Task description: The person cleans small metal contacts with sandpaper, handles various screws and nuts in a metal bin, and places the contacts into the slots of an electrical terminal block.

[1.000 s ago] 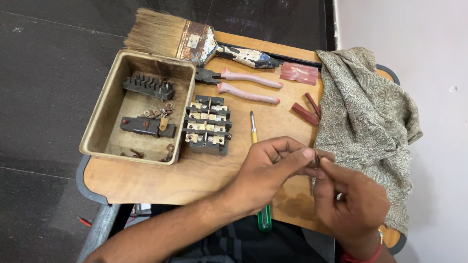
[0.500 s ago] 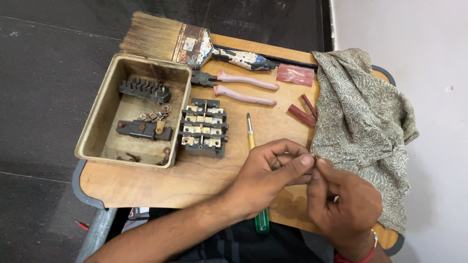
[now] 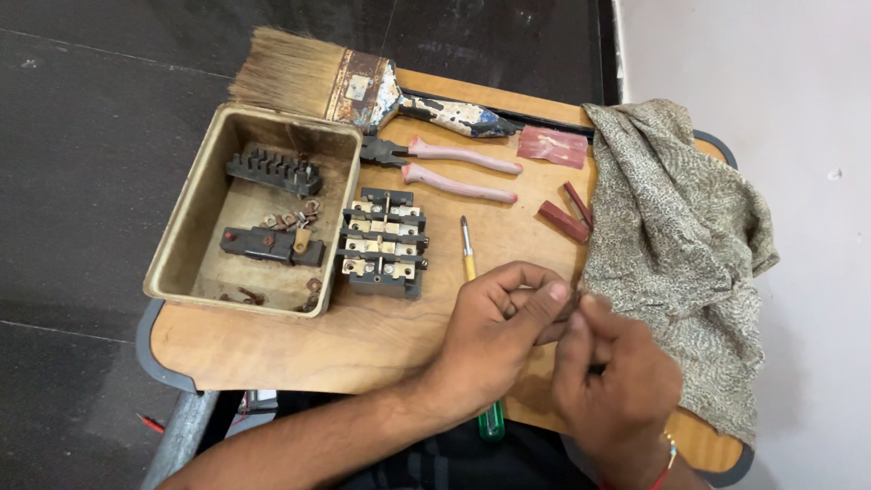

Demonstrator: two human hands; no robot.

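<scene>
My left hand (image 3: 502, 322) and my right hand (image 3: 610, 379) meet fingertip to fingertip over the front of a small wooden table (image 3: 318, 345). Both pinch a small part between them; the fingers hide it, so I cannot tell what it is. A screwdriver (image 3: 469, 252) with a yellow shaft and green handle lies under my left hand, its tip pointing away from me. Left of it sits a black and cream switch block (image 3: 385, 241) with metal contacts.
A tan metal tray (image 3: 195, 227) at the left holds two black terminal pieces and several rusty small parts. Pink-handled pliers (image 3: 449, 168), a wide worn paintbrush (image 3: 345, 83) and red strips (image 3: 564, 218) lie at the back. A patterned grey cloth (image 3: 676, 245) covers the right side.
Both hands stay pinched together at the same spot with only slight finger movement. The view has shifted a little.
</scene>
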